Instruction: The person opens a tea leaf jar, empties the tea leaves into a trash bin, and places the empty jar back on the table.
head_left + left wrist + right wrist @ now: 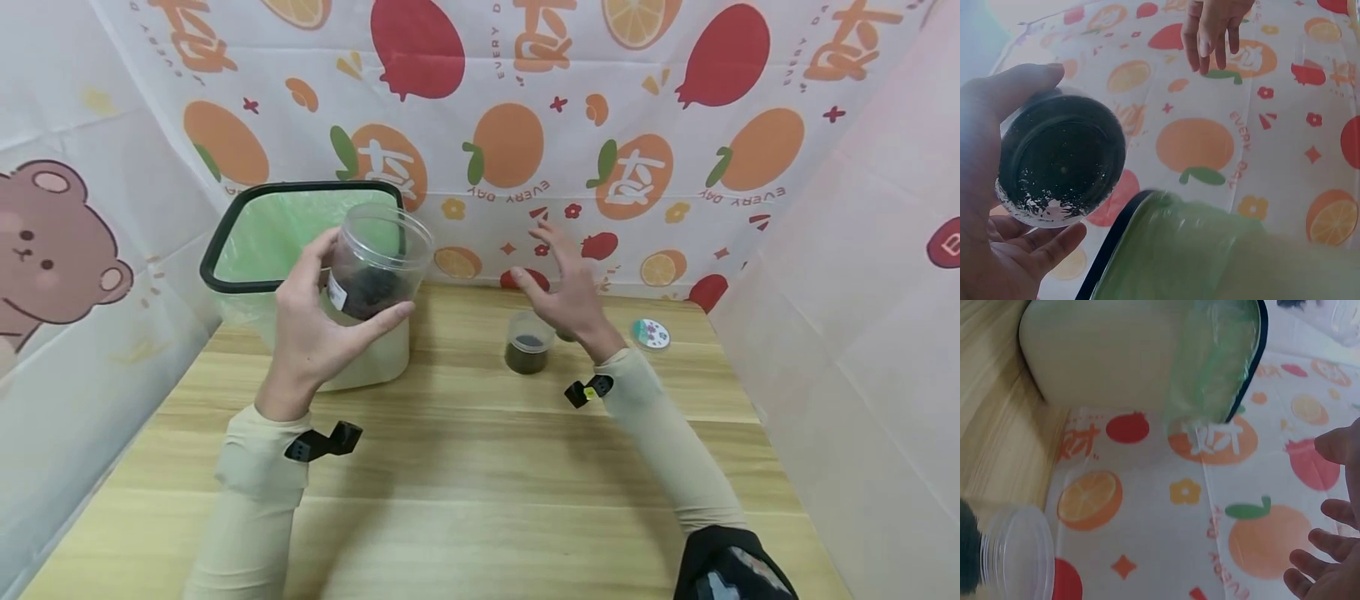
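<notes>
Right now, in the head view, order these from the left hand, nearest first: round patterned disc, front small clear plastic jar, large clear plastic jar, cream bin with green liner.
1. Large clear plastic jar: gripped in the left hand.
2. Cream bin with green liner: behind that hand.
3. Front small clear plastic jar: right of the bin.
4. Round patterned disc: rightmost.

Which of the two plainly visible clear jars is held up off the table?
The jar with the white label, gripped by the left hand; the other jar stands on the table near the right hand.
</notes>
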Tool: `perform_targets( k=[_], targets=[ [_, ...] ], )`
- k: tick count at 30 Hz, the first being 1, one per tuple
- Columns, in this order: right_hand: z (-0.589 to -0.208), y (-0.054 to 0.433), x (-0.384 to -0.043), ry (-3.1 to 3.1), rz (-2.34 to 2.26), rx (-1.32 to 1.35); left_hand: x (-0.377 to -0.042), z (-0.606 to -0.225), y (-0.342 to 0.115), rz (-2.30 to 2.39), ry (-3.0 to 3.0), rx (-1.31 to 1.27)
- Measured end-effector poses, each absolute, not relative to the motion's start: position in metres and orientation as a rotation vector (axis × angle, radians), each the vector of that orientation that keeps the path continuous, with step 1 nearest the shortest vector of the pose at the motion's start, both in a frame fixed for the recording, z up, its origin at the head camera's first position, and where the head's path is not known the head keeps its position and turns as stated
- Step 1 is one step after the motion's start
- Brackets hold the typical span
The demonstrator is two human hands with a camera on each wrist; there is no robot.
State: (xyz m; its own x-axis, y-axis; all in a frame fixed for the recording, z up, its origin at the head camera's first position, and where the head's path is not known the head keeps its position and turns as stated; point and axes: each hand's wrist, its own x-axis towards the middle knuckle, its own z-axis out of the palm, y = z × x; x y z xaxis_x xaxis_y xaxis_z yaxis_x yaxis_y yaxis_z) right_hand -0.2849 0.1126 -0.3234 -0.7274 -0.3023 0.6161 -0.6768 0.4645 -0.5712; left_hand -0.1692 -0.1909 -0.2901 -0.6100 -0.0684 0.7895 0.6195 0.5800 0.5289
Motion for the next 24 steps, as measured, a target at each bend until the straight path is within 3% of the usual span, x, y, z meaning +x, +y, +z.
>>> perform_targets(
  k=[24],
  targets=[
    [-0.312,0.044,-0.274,-2.341,1.203,1.112,-0.162,-0.254,-0.223,-1.147,-1.985,-0.229]
  ],
)
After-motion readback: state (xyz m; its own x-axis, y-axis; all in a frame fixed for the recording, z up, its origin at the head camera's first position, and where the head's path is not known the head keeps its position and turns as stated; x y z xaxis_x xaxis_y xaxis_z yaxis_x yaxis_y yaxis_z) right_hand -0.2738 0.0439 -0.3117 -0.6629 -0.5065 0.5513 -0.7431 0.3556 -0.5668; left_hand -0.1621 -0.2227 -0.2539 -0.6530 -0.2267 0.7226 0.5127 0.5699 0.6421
